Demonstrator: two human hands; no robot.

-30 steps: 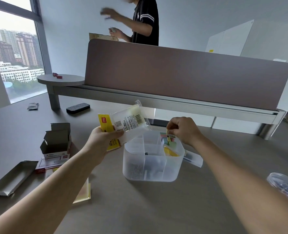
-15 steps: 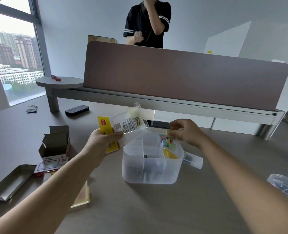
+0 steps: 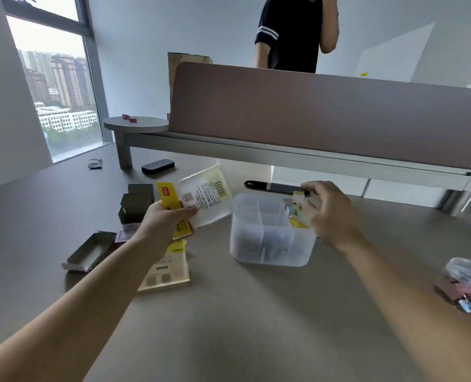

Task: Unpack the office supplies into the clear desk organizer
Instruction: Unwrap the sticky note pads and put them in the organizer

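While the desk point(image 3: 256, 326) fills the bottom of the frame, two forearms reach up from the lower corners toward the centre, and the unpacking looks about midway by my read. At the lower right edge sits a clear bag of binder clips point(image 3: 468, 288), untouched, so that is work left. Lower left of centre, a yellow sticky-note pack point(image 3: 164, 268) lies flat, and beside it an opened grey carton tray point(image 3: 84, 253), which seems empty, though I cannot be sure.

Now the centre: the left hand point(image 3: 164, 220) has fingers and thumb curled round a clear plastic sleeve with a yellow header point(image 3: 205, 201), held tilted just left of the clear desk organizer point(image 3: 272, 238). How much is in that sleeve, I cannot tell. The organizer's front compartments show small dark bits behind frosted walls; the back right compartment holds coloured sticky-note blocks point(image 3: 290, 209), so part of the job is done.

The right hand point(image 3: 328, 209) hovers over that back right corner, fingers curled, fingertips point(image 3: 307, 188) pinching a small pale yellow block point(image 3: 298, 198) just above the coloured ones. It looks ready to drop in.

Further up, left of centre, an open dark cardboard box point(image 3: 136, 205) stands; beyond it a black eraser-like block point(image 3: 158, 166), then the brown partition point(image 3: 325, 117) and a person in black point(image 3: 292, 37) behind.
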